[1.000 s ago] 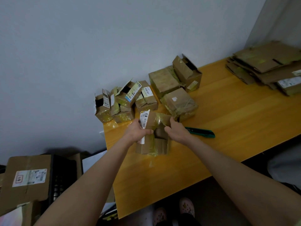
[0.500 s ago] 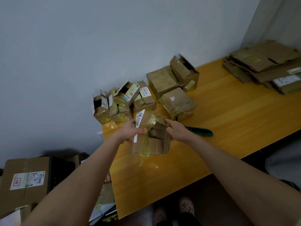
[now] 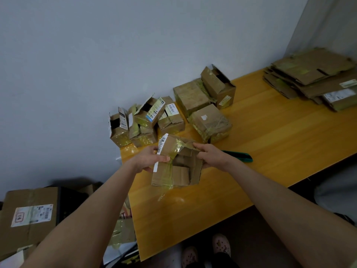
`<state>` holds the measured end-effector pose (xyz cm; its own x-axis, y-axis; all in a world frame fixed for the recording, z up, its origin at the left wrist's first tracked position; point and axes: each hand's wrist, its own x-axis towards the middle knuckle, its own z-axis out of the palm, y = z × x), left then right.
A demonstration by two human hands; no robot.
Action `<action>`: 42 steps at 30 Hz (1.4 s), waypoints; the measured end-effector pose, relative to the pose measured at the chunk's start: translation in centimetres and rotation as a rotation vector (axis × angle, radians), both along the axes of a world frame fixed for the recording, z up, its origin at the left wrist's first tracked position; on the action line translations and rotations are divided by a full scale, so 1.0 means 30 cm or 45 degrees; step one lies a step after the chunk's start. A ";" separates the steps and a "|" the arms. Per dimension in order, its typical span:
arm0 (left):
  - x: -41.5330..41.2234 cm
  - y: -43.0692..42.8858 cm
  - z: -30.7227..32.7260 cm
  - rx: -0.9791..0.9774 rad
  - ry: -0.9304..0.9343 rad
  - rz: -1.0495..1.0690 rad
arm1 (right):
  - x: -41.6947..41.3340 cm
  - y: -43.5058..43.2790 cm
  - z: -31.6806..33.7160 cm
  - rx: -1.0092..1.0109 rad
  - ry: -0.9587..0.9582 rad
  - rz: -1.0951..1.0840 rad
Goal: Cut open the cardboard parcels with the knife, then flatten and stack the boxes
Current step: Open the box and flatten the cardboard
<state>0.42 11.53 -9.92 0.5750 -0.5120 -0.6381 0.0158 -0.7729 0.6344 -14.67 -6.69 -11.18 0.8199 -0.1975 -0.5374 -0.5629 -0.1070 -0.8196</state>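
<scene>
We grip the opened box (image 3: 180,172) with our left hand (image 3: 149,158) and right hand (image 3: 211,155) on opposite sides, and its clinging tape (image 3: 167,174) could make it tear or slip.

Knife (image 3: 240,156) half hidden behind right hand (image 3: 213,157), flattened stack (image 3: 313,72) cut by right edge, label print (image 3: 154,111) unreadable

Your view is dim and soft, slightly grainy. The table (image 3: 270,151) carries a faint sheen; the floor (image 3: 251,229) below sits in shadow. Wide-angle bending curves the edges.
</scene>
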 end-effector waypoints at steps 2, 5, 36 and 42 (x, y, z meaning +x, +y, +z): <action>0.006 0.008 -0.006 0.001 0.025 0.015 | 0.000 -0.006 -0.001 0.034 -0.009 -0.015; 0.015 0.024 -0.013 0.008 0.059 0.033 | 0.003 -0.007 -0.003 0.098 -0.015 -0.018; 0.009 -0.069 0.020 -0.271 -0.214 0.479 | -0.005 -0.031 -0.019 0.030 -0.036 -0.722; -0.010 -0.086 0.034 -0.499 -0.048 0.521 | -0.018 -0.078 -0.052 0.004 0.038 -0.888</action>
